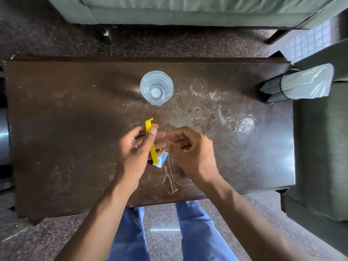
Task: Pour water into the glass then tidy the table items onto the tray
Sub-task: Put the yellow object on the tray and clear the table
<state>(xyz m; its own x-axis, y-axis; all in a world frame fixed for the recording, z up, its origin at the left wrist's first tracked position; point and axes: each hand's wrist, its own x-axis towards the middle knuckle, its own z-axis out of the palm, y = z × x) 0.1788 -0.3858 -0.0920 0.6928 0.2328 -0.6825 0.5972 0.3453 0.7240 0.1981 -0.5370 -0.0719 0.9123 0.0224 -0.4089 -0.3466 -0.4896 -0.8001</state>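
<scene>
A clear glass (156, 87) stands upright at the middle of the far half of the dark wooden table (66, 129); I cannot tell how much water it holds. My left hand (137, 149) grips a long yellow clip (151, 140) together with a small blue-and-white sachet (162, 160) that pokes out below the fingers. My right hand (188, 147) hovers just right of the clip with its fingers curled in; nothing shows between them. No tray or bottle is in view.
A black mesh holder (273, 89) with a plastic-wrapped white roll (307, 81) stands at the table's right edge. A wet ring mark (245, 123) lies right of centre. Green sofas stand beyond the far edge and to the right. My blue-trousered legs are under the near edge.
</scene>
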